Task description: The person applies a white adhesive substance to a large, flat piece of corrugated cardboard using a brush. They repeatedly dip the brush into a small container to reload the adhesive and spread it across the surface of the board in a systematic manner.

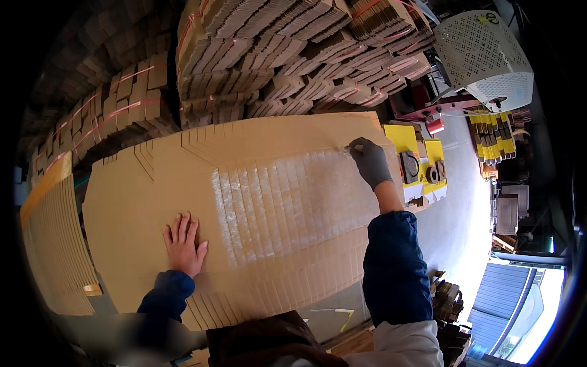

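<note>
In front of me lie overlapping cardboard sheets [205,205], fanned in narrow steps, with a glossy band [275,202] running across their middle; whatever bears them is hidden underneath. My bare left hand [183,249] rests flat, fingers spread, on the plain card toward the left end. My gloved right hand [370,163] is at the band's far right corner, fingers curled together; whether they pinch something small I cannot tell. I judge the step in hand to be working over that band while my left steadies the sheets; the next move calls for light pressure, so the fan doesn't slip. Just past the right edge sit yellow panels [396,139] and a tape roll [433,175]; beyond the far edge, strapped cardboard bundles [244,58].
</note>
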`<state>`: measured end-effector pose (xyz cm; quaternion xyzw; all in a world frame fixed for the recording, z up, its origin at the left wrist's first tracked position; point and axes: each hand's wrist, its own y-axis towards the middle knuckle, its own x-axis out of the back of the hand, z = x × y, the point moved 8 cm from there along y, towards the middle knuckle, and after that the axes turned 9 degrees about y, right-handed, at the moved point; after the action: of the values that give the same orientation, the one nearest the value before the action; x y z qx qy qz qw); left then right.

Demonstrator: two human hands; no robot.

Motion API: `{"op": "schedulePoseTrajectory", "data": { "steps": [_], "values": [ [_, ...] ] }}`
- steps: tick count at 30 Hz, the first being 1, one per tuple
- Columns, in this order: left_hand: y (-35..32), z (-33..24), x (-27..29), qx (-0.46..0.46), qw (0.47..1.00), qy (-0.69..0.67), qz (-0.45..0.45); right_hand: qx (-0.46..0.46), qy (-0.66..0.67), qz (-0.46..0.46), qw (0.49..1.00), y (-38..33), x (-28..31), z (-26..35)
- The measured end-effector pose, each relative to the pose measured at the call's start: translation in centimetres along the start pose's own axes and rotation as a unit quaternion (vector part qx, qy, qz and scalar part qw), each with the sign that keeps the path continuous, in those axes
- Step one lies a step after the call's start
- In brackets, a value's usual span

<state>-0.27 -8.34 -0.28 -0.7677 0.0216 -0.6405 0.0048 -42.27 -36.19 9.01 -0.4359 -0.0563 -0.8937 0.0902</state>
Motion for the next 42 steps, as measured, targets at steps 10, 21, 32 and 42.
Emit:
{"op": "schedulePoseTrajectory", "data": {
  "steps": [10, 21, 32, 42],
  "values": [
    [-0.2, 0.5, 0.2, 0.018, 0.999, -0.005, 0.033, 0.063, 0.083, 0.066, 0.992, -0.8, -3.6, 10.0],
    [-0.3, 0.3, 0.4, 0.018, 1.0, -0.016, 0.007, 0.138, 0.102, 0.125, 0.977, -1.7, -9.8, 17.0],
    [-0.1, 0.4, 0.3, 0.013, 0.999, -0.042, 0.016, 0.133, 0.032, 0.184, 0.973, -0.8, -14.0, 19.3],
    [0.0, 0.5, 0.3, 0.015, 0.998, -0.054, 0.015, 0.164, 0.047, 0.207, 0.963, -0.4, -17.1, 22.4]
  ]
}}
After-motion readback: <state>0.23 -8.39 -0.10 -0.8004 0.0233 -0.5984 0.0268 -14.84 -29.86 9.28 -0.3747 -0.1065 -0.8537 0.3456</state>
